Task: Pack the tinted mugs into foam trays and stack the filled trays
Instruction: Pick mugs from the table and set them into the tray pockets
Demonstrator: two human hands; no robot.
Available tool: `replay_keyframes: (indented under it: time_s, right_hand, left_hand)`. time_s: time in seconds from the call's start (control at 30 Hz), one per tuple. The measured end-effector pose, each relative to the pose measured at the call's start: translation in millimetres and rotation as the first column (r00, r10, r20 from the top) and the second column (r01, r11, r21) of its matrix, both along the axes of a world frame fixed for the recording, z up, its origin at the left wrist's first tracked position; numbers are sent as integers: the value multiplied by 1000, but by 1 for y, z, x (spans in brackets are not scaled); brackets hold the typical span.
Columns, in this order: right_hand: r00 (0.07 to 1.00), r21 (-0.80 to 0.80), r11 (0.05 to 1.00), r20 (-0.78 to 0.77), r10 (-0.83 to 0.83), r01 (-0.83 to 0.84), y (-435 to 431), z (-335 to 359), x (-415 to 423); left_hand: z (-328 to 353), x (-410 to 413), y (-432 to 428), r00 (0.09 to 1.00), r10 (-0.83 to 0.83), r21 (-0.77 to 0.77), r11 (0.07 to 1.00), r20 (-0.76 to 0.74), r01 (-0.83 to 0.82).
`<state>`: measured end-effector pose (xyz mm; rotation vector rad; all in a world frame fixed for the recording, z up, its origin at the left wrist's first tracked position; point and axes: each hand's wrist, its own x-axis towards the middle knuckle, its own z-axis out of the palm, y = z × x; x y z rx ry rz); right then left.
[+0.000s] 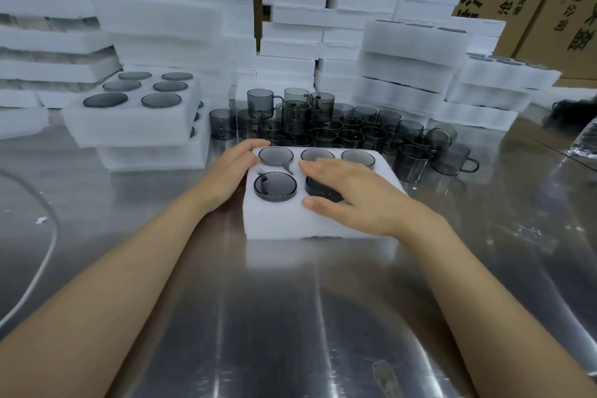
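Note:
A white foam tray [274, 220] lies on the steel table in front of me, with smoke-grey tinted mugs sunk in its round pockets; one mug [275, 186] shows at the front left. My left hand [231, 170] holds the tray's left edge, fingers curled over its far left corner. My right hand [352, 192] lies flat on the tray's top with straight fingers, covering the front middle mug and the right side. Behind the tray stands a crowd of loose tinted mugs [323, 126], some stacked.
A filled tray stack [129, 126] sits at the left. Tall stacks of foam trays [407, 61] rise at the back and right, with cardboard boxes [549, 0] behind. A white cable [48, 249] curves at the left; crumpled plastic [588, 142] lies at the right edge.

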<state>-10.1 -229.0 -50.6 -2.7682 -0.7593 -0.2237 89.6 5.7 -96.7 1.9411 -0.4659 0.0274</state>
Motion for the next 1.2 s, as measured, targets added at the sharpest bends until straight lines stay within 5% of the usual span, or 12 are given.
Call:
replay_keyframes:
  time_s: [0.23, 0.33, 0.43, 0.53, 0.63, 1.2]
  right_hand:
    - [990, -111, 994, -137, -9, -7, 1, 0, 0]
    - [989, 180, 983, -150, 4, 24, -2, 0, 0]
    - [971, 395, 891, -12, -240, 225, -22, 5, 9]
    - [831, 285, 799, 19, -556, 529, -57, 8, 17]
    - [718, 148, 703, -104, -688, 695, -78, 3, 16]
    - [639, 113, 630, -82, -764, 768, -79, 7, 9]
  left_hand:
    - [1, 0, -1, 1000, -12, -6, 1000, 3, 12]
    - [0, 1, -1, 1000, -5, 4, 1000, 10, 5]
    - [0, 3, 0, 1000, 8, 22, 1000, 9, -8]
    - [-1, 5, 1, 1000, 14, 24, 1000, 8, -14]
    - [-2, 5, 2, 1000, 22, 27, 999, 13, -22]
    - [-1, 3, 1, 1000, 12, 10, 1000, -2, -12]
